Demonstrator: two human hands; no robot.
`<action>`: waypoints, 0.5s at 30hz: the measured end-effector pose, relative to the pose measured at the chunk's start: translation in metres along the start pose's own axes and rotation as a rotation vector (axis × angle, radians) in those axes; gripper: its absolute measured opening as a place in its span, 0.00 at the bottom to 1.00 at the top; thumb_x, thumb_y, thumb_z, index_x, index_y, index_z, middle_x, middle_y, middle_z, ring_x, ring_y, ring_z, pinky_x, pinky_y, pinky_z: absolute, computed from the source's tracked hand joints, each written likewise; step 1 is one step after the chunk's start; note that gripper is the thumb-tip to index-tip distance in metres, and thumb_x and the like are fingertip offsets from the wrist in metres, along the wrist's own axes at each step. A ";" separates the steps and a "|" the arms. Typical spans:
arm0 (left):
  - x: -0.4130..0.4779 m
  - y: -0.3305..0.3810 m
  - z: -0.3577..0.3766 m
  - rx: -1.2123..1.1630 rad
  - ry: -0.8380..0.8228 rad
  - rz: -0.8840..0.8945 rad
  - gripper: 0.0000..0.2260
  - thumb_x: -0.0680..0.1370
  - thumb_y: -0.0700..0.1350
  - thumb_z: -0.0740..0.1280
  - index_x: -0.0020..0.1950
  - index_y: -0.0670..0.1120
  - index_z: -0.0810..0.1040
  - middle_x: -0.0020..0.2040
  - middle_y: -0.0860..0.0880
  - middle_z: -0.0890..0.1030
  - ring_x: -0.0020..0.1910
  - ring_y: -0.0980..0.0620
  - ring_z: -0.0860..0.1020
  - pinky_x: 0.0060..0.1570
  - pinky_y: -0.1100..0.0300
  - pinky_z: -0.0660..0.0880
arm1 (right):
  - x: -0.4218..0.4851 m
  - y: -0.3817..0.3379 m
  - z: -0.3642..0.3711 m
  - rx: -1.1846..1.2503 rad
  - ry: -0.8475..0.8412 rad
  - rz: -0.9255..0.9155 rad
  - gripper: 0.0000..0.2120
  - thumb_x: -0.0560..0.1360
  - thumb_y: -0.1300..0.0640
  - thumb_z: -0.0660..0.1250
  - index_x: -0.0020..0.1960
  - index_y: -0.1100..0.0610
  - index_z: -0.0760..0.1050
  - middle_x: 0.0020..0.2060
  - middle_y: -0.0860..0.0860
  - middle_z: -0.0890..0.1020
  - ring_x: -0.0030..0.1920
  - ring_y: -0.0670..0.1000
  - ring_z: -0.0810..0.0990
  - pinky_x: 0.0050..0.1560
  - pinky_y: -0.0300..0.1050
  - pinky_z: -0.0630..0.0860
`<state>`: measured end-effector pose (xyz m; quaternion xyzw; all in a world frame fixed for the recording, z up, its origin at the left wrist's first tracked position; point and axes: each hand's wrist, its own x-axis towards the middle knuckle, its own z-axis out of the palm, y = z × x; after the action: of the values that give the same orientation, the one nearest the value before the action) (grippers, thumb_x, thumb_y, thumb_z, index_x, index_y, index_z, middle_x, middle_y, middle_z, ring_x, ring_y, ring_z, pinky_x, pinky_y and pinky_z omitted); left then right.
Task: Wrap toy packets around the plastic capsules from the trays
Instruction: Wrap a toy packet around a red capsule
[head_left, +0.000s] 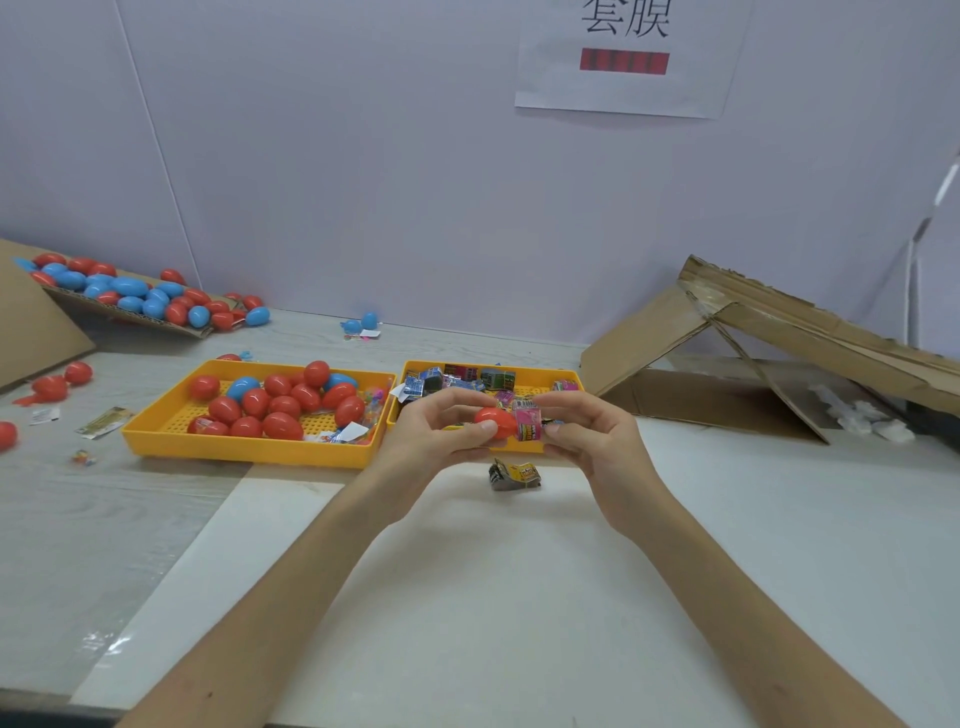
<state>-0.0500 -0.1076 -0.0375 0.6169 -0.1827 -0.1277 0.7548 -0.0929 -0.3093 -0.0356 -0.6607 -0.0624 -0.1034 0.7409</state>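
The left hand (441, 431) pinches a red capsule (496, 422), lying sideways, long way pointing right. The right hand (587, 428) pinches a pink packet (528, 424) on that end — maybe just started — so it slides left, over the yellow tray (524, 375).

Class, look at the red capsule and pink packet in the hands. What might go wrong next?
The left hand pinches the red capsule with fingertips alone; it might slip from that grip and roll away. The pink packet in the right hand meets just one end, so it may go on crooked.
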 end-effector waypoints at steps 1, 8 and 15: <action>0.000 0.000 0.000 0.025 0.000 0.007 0.11 0.75 0.38 0.73 0.57 0.43 0.82 0.51 0.43 0.85 0.51 0.42 0.85 0.52 0.54 0.83 | 0.000 0.000 0.000 0.000 0.000 -0.002 0.16 0.76 0.72 0.65 0.51 0.54 0.84 0.48 0.51 0.87 0.48 0.48 0.86 0.40 0.37 0.79; 0.000 -0.005 0.003 0.116 0.008 0.011 0.12 0.74 0.39 0.75 0.56 0.44 0.81 0.52 0.42 0.85 0.50 0.43 0.85 0.52 0.53 0.82 | 0.000 0.001 0.002 -0.061 0.003 -0.025 0.23 0.75 0.75 0.63 0.47 0.49 0.86 0.48 0.49 0.87 0.52 0.46 0.85 0.44 0.36 0.78; 0.000 -0.008 0.006 0.231 0.015 0.010 0.15 0.73 0.38 0.76 0.58 0.47 0.81 0.54 0.44 0.83 0.52 0.44 0.84 0.57 0.48 0.81 | -0.001 0.002 0.002 -0.128 0.018 -0.052 0.19 0.75 0.75 0.63 0.51 0.54 0.84 0.47 0.48 0.87 0.49 0.44 0.85 0.43 0.34 0.78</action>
<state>-0.0522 -0.1143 -0.0444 0.6997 -0.1937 -0.0974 0.6808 -0.0929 -0.3069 -0.0371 -0.7040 -0.0660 -0.1322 0.6946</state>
